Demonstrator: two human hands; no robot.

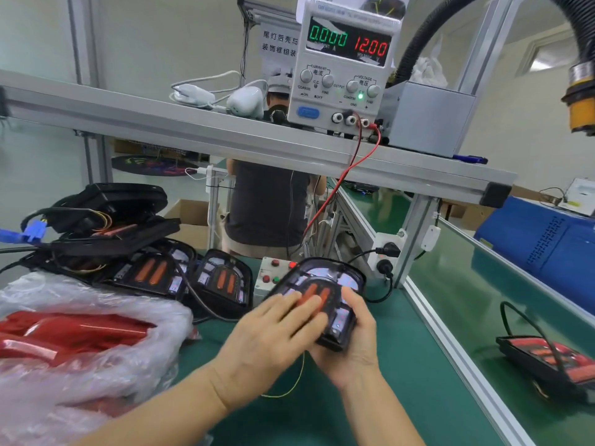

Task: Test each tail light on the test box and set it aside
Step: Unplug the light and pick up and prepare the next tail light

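A black tail light [335,284] with two orange strips is held tilted in front of the white test box [270,278], which has red and green buttons. My right hand [354,342] grips the light's lower right edge from beneath. My left hand [273,333] lies across its face with straight fingers. A thin yellow wire [297,378] hangs below the light. More tail lights [222,281] lie to the left of the box. One tail light [553,358] with a black cable lies on the conveyor belt at the right.
A power supply [341,66] on the shelf reads 0.000 A and 12.00 V, with red leads running down. A plastic bag of red lenses [74,336] fills the left foreground. Another person stands behind the bench. An aluminium rail [450,346] separates the mat from the belt.
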